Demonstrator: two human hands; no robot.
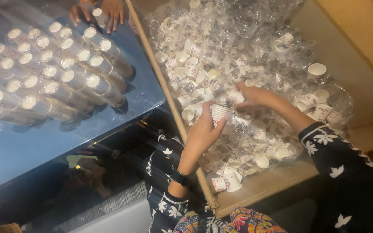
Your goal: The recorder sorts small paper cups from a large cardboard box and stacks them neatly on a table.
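Here, seen from above, a person sorts small paper cups at a wooden tray.
Left hand: the left hand (201, 131), a dark band at its wrist, curls around a short stack of cups (219, 113), fingers closed on the stack's side, just inside the near-left edge of the tray (260, 187).
Right hand: the right hand (250, 96) lies flat and spread on the heap, fingertips touching a loose cup (235, 96) just beside the held stack; whether it has pinched the cup yet cannot be told.
Heap: loose white cups and clear plastic wrappers (255, 51) fill the tray from the near edge to the far corner.
Step in hand: by the look of it, gathering single cups from the heap onto the held stack.
Next move: likely calls for lifting the loose cup free of the wrappers, turning it mouth-down or mouth-up to match, and nesting it squarely.
Table: left of the tray, long wrapped sleeves of cups (61, 77) lie in rows on a glossy blue table (31, 142).
Far edge: another person's hands (104, 13) rest at the table's far edge, touching one sleeve's end.
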